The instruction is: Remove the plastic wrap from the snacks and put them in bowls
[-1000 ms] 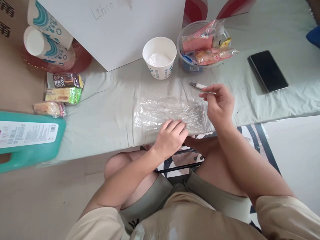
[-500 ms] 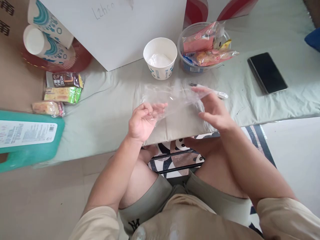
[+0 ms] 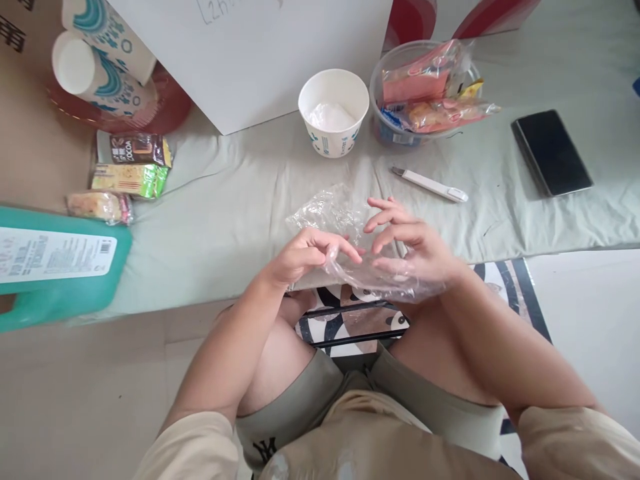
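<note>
A clear, crinkled plastic bag [image 3: 327,212] spreads between my hands at the table's front edge. My left hand [image 3: 305,257] pinches its gathered rim between thumb and fingers, with the index finger stretched to the right. My right hand [image 3: 413,247] has its fingers apart. Part of the bag drapes over its thumb and palm and hangs below it past the edge. Behind the bag stands a white paper bowl [image 3: 340,143] with clear crumpled plastic inside. A white utility knife [image 3: 433,185] lies on the cloth beyond my right hand.
A clear round tub [image 3: 383,133] of wrapped snacks and a black phone [image 3: 553,153] are at the right. At the left are stacked paper cups [image 3: 75,63], snack packets [image 3: 125,180] and a green jug [image 3: 115,287]. A white box [image 3: 260,73] stands at the back.
Both hands have moved nearer to my body, bringing the plastic bag with them. The bag, stretched out before, is now bunched. The utility knife has come fully into view.
</note>
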The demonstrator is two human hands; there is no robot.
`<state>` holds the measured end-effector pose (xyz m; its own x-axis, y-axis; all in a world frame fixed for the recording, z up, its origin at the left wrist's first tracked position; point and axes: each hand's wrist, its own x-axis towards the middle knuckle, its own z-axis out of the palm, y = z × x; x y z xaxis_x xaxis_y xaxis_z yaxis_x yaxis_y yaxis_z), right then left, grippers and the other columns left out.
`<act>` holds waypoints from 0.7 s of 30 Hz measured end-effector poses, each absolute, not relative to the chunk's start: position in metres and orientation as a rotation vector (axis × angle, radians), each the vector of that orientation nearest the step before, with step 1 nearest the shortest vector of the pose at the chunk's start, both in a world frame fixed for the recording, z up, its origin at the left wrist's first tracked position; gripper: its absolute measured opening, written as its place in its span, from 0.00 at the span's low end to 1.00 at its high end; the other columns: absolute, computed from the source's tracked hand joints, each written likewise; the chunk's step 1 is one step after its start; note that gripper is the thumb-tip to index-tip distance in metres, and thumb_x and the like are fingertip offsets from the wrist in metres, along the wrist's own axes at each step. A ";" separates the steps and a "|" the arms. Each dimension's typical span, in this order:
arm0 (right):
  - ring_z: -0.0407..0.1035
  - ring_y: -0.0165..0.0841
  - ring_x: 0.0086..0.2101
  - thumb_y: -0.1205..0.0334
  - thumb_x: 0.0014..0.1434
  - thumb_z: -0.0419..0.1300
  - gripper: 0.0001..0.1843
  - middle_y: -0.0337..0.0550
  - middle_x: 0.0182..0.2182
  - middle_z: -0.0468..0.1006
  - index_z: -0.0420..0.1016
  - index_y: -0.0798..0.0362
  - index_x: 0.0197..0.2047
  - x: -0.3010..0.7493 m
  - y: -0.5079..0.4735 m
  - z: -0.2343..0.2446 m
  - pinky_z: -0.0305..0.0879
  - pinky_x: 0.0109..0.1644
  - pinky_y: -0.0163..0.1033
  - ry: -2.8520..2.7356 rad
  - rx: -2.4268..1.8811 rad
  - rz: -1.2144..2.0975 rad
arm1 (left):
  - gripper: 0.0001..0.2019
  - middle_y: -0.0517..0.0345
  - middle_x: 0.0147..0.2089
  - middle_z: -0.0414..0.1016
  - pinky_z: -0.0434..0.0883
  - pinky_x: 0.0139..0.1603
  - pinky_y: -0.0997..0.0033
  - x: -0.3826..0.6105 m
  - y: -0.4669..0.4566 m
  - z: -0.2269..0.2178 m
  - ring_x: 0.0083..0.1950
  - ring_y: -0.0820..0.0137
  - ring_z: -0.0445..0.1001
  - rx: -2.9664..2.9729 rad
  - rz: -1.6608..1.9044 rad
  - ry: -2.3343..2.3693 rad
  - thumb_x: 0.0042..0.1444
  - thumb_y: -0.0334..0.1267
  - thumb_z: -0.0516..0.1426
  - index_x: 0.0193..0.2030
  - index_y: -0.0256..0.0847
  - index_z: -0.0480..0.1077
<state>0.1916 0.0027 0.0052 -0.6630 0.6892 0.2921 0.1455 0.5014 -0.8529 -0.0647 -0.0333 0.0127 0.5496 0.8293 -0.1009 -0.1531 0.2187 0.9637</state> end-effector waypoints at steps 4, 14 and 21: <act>0.79 0.44 0.57 0.56 0.63 0.67 0.09 0.40 0.36 0.86 0.75 0.48 0.32 0.194 -0.003 0.009 0.58 0.74 0.61 -2.079 -0.711 1.167 | 0.08 0.53 0.37 0.84 0.76 0.51 0.57 -0.068 -0.036 0.011 0.43 0.61 0.82 1.240 1.037 1.112 0.56 0.42 0.56 0.32 0.44 0.74; 0.76 0.32 0.28 0.57 0.67 0.61 0.11 0.36 0.28 0.84 0.80 0.47 0.33 0.189 -0.002 0.004 0.74 0.57 0.49 -2.166 -0.771 1.083 | 0.12 0.51 0.55 0.86 0.65 0.74 0.45 -0.081 -0.024 -0.002 0.64 0.55 0.79 1.873 1.034 1.484 0.63 0.41 0.56 0.43 0.44 0.81; 0.73 0.32 0.25 0.57 0.62 0.61 0.10 0.39 0.24 0.81 0.81 0.50 0.33 0.178 0.002 0.006 0.67 0.31 0.39 -1.986 -1.271 1.024 | 0.21 0.47 0.59 0.84 0.71 0.71 0.47 -0.071 -0.048 0.013 0.66 0.50 0.77 1.667 0.917 1.243 0.53 0.57 0.67 0.45 0.45 0.82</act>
